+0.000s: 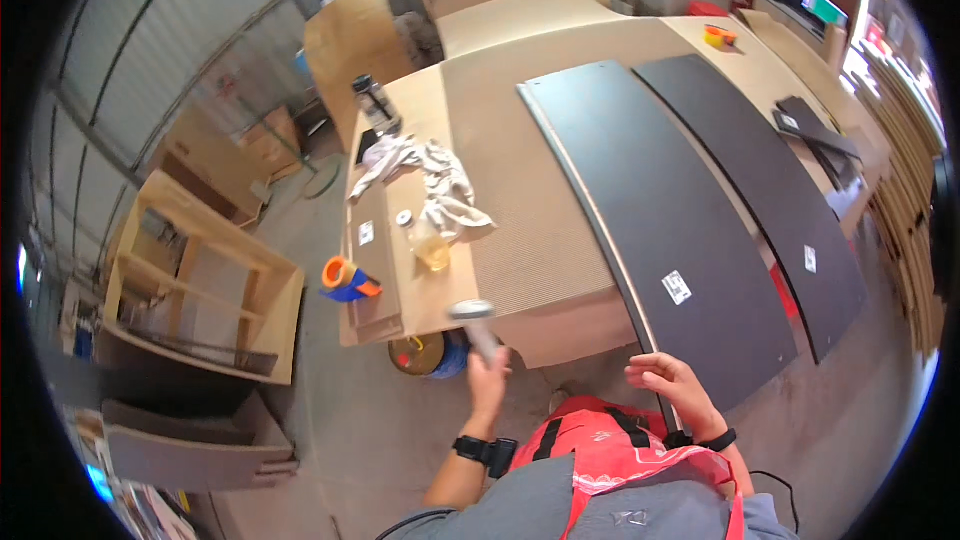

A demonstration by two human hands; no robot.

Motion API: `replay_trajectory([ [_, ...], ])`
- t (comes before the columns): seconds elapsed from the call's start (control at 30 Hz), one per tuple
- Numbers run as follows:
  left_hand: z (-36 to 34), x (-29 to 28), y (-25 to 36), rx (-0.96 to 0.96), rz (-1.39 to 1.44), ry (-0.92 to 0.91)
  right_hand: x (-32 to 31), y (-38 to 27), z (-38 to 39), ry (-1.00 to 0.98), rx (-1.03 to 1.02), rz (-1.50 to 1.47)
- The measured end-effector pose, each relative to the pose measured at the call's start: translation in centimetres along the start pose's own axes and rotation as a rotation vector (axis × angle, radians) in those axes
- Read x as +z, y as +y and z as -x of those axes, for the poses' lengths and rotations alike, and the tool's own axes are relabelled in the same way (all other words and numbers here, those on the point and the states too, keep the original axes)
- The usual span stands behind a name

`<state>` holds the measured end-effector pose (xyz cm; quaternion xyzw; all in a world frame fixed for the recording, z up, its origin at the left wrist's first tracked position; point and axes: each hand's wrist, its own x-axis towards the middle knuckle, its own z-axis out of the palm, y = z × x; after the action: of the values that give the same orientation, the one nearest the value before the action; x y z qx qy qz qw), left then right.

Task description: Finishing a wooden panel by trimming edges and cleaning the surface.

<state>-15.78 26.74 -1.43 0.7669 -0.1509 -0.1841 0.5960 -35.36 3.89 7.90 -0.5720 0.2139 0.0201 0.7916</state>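
My left hand (488, 380) is closed round the handle of a white handheld scanner (481, 330), slightly blurred. Its rounded head is raised by the table's near edge. My right hand (672, 386) is open with its fingers stretched, holding nothing. It is over the near end of a long dark panel (640, 190); whether it touches the panel I cannot tell. That panel has a pale long edge on its left and a white label (676, 287) near its close end. To its right lies a second dark panel (740, 160) with another white label (810, 259).
Brown corrugated paper (530, 180) covers the table's middle. At left are a white rag (445, 185), a bottle of yellowish liquid (430, 248), a dark bottle (376, 105) and an orange-and-blue tape dispenser (350, 281). A wooden cabinet frame (205, 280) stands on the floor at left.
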Motion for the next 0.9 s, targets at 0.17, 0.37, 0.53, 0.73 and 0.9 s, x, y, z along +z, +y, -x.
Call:
replay_trajectory([
  [0.17, -6.8, -5.3, -3.1, 0.058, -0.219, 0.408, -0.1, 1.9, 2.8, 0.270, 0.033, -0.166],
  [0.37, -12.1, -10.2, -6.6, 0.080, -0.598, 0.652, 0.7, 3.0, 3.7, 0.261, -0.019, -0.146],
  [0.53, -12.8, -9.4, -7.1, 0.148, -0.820, 0.776, 0.4, 4.0, 6.7, 0.349, -0.014, -0.189],
  [0.73, -8.5, -4.8, -4.1, 0.306, -0.764, 0.770, -5.1, 7.5, 9.2, 0.655, -0.249, -0.320],
  [0.9, -2.8, 1.7, -1.0, 0.300, -0.492, 0.510, -15.9, 10.3, 12.7, 1.273, -0.403, -0.377],
])
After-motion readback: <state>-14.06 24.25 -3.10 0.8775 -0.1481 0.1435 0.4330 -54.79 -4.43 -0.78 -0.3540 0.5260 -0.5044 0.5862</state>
